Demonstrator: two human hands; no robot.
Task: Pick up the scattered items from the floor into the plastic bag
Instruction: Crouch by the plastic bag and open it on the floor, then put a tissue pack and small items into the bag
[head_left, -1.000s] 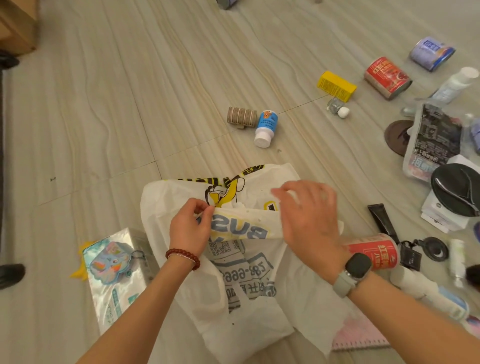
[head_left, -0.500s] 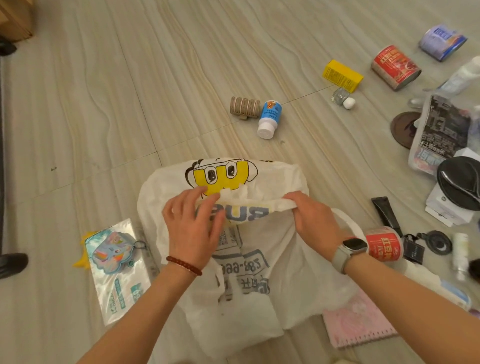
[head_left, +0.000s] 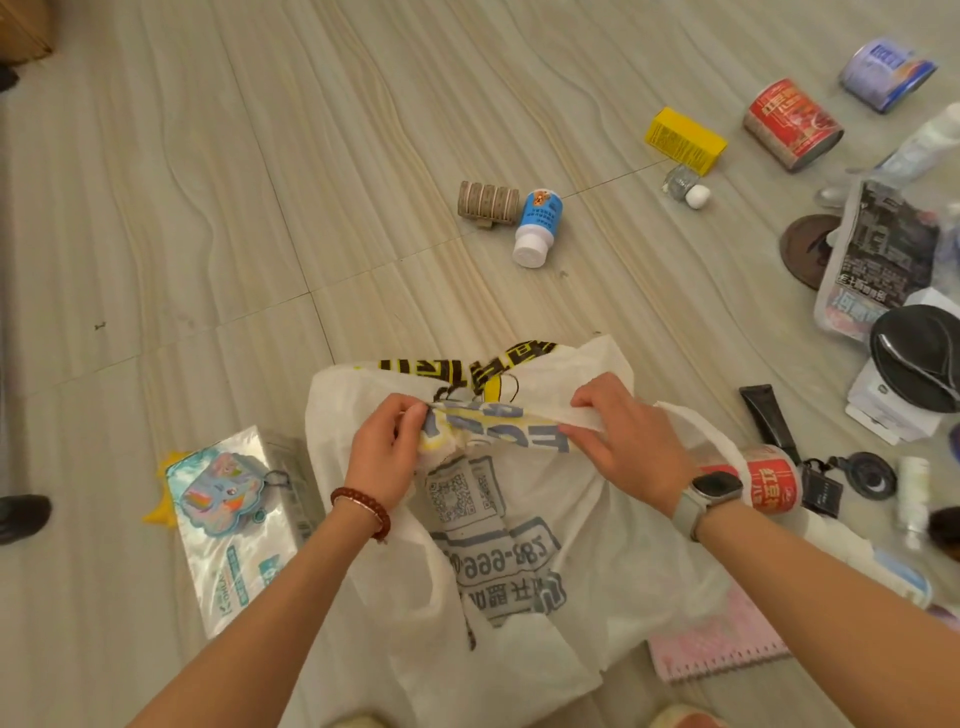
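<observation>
Head view: my left hand (head_left: 387, 449) and right hand (head_left: 626, 447) both pinch the plastic bag (head_left: 545, 561) rim. Thin film may tear if I yank.

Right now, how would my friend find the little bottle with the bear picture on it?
Start at the white plastic bag both hands are holding, then look up the floor beyond it. There a small bottle lies on its side beside a brown ridged roll. It alone has a blue label with a cartoon bear and a white cap.
</observation>
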